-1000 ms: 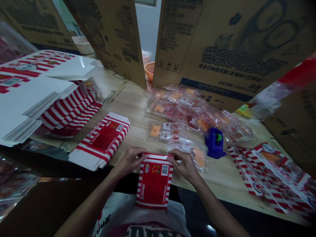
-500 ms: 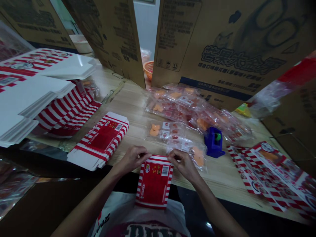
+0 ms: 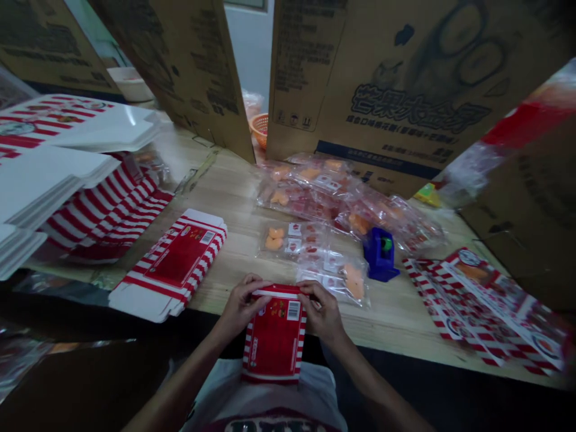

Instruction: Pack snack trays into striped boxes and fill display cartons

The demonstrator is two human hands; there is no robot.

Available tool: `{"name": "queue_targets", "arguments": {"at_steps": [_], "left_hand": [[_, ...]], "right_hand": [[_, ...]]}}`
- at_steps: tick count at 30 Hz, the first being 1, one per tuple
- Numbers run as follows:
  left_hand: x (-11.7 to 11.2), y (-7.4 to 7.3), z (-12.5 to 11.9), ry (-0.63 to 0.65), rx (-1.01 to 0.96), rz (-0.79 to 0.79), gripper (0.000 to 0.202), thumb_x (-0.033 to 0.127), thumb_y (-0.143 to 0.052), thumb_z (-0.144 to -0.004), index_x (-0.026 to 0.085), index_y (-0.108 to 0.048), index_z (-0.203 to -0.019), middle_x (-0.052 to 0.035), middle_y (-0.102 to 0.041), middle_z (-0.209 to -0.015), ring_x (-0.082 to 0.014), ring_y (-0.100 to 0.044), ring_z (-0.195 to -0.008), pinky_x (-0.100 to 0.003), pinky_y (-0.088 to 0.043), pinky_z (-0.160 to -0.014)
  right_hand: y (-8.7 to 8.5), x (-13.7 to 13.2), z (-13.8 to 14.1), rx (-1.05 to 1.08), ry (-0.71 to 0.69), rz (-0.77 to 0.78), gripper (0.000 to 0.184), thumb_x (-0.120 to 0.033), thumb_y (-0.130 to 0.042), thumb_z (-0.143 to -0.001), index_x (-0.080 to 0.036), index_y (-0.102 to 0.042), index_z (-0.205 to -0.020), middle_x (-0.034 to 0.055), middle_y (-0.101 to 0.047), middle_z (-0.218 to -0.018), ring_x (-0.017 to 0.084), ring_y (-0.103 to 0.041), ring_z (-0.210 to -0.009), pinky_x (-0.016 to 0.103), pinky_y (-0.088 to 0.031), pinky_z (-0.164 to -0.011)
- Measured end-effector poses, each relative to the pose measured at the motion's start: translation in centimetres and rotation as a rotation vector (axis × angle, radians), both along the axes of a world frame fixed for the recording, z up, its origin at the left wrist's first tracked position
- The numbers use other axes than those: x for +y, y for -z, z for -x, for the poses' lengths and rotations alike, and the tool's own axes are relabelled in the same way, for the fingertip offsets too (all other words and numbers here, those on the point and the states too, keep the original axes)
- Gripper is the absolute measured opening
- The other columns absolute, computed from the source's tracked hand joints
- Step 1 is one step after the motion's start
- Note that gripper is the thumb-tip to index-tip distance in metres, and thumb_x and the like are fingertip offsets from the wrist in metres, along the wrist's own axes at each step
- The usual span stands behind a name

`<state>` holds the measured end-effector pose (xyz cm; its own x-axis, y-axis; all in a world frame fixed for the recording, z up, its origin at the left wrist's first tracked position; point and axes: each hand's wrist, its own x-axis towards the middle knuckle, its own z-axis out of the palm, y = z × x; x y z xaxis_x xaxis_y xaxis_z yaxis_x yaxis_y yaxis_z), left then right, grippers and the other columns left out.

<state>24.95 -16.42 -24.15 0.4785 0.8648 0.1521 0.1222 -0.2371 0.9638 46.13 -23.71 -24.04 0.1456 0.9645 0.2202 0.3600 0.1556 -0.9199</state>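
Note:
A red-and-white striped cardboard carton [image 3: 274, 342] stands nearly upright at the table's near edge, with its lower part hanging over my lap. My left hand [image 3: 244, 309] grips its top left corner, and my right hand [image 3: 321, 312] grips its top right corner. The fingers of both hands curl over the top flap. Just beyond my right hand lie clear plastic bags of orange sweets [image 3: 333, 276]. A flattened striped carton [image 3: 173, 264] lies on the table to my left.
A blue tape dispenser [image 3: 380, 255] stands on the wooden table [image 3: 234, 201] beside more sweet bags [image 3: 310, 192]. White-backed flat cartons [image 3: 54, 180] are stacked at left, printed ones [image 3: 481, 306] lie at right, and upright corrugated cardboard sheets [image 3: 382, 78] stand behind.
My hands have drawn closer together along the carton's top edge, and the top flap now looks bent over. The whole view has shifted slightly left and down.

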Motion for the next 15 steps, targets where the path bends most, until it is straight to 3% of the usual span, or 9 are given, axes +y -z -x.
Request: {"name": "queue_targets", "arguments": {"at_steps": [4, 7, 9, 11, 13, 15], "left_hand": [[0.2, 1.0, -0.2, -0.077, -0.092, 0.168, 0.019, 0.031, -0.067, -0.082, 0.020, -0.072, -0.097, -0.0060, -0.065, -0.098, -0.0188, -0.062, -0.092, -0.030, -0.051, -0.080], [0.7, 0.8, -0.2, -0.071, -0.073, 0.178, 0.021, 0.037, -0.071, -0.077, 0.019, -0.074, -0.087, -0.0060, -0.067, -0.092, -0.0202, -0.064, -0.087, -0.030, -0.053, -0.076], [1.0, 0.6, -0.1, -0.059, -0.043, 0.169, 0.023, 0.040, -0.072, -0.075, 0.019, -0.074, -0.085, -0.0061, -0.068, -0.091, -0.0213, -0.064, -0.088, -0.030, -0.054, -0.075], [1.4, 0.6, -0.2, -0.068, -0.030, 0.193, 0.025, 0.041, -0.073, -0.073, 0.020, -0.074, -0.086, -0.0057, -0.069, -0.093, -0.0219, -0.065, -0.089, -0.030, -0.056, -0.074], [1.7, 0.8, -0.3, -0.097, -0.041, 0.239, 0.027, 0.043, -0.075, -0.071, 0.021, -0.074, -0.086, -0.0049, -0.070, -0.094, -0.0224, -0.066, -0.089, -0.030, -0.057, -0.075], [2.0, 0.9, -0.6, -0.124, -0.057, 0.290, 0.031, 0.045, -0.077, -0.068, 0.021, -0.074, -0.086, -0.0048, -0.070, -0.095, -0.0228, -0.066, -0.089, -0.030, -0.058, -0.073]], "right_hand": [[-0.3, 0.1, 0.3, 0.015, -0.013, 0.016, 0.015, -0.026, -0.059, -0.088, -0.023, -0.063, -0.102, 0.0070, -0.065, -0.111, 0.020, -0.061, -0.105, 0.034, -0.050, -0.089], [-0.7, -0.2, -0.6, 0.042, 0.039, -0.003, 0.029, -0.027, -0.060, -0.088, -0.024, -0.060, -0.117, 0.0076, -0.063, -0.116, 0.019, -0.062, -0.103, 0.033, -0.052, -0.087], [-1.0, -0.8, -2.3, 0.066, 0.154, -0.043, 0.026, -0.029, -0.059, -0.088, -0.024, -0.063, -0.113, 0.0081, -0.063, -0.113, 0.019, -0.063, -0.099, 0.032, -0.054, -0.082], [-1.2, -1.8, -4.9, 0.072, 0.315, -0.092, 0.016, -0.031, -0.059, -0.087, -0.022, -0.067, -0.097, 0.0083, -0.065, -0.105, 0.019, -0.063, -0.097, 0.031, -0.054, -0.080], [-1.0, -2.9, -8.2, 0.067, 0.520, -0.131, 0.015, -0.034, -0.060, -0.085, -0.020, -0.066, -0.086, 0.0084, -0.064, -0.100, 0.020, -0.061, -0.096, 0.031, -0.052, -0.077], [-0.4, -3.6, -11.9, 0.051, 0.742, -0.136, 0.019, -0.038, -0.061, -0.083, -0.019, -0.064, -0.088, 0.0083, -0.063, -0.099, 0.020, -0.060, -0.093, 0.030, -0.051, -0.073]]}}
